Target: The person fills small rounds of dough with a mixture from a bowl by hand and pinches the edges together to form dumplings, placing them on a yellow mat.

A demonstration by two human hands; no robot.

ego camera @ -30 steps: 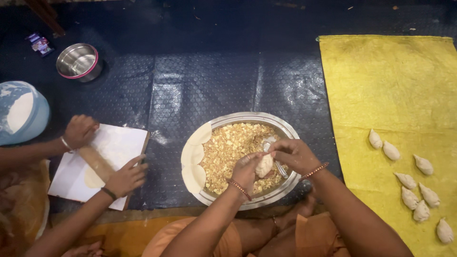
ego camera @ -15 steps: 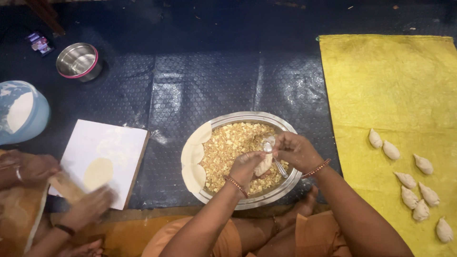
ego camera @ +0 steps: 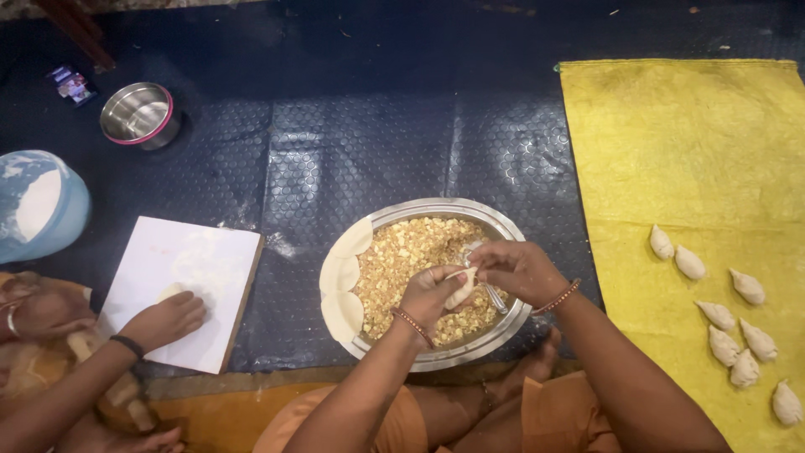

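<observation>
Over the dark floor mat (ego camera: 360, 143), beside a yellow cloth (ego camera: 671, 143) carrying shaped dumplings (ego camera: 721, 315), sits a steel tray (ego camera: 503, 220) of crumbly filling (ego camera: 411, 256) with flat dough rounds (ego camera: 340, 273) on its rim. Above the tray, the left hand (ego camera: 429, 295) cups a folded dough piece (ego camera: 460, 288), its grip pinching it, while the right hand (ego camera: 518, 270) pinches the same piece and a spoon (ego camera: 493, 295). At left, another person's hand (ego camera: 168, 319) presses dough on a white board (ego camera: 189, 277).
</observation>
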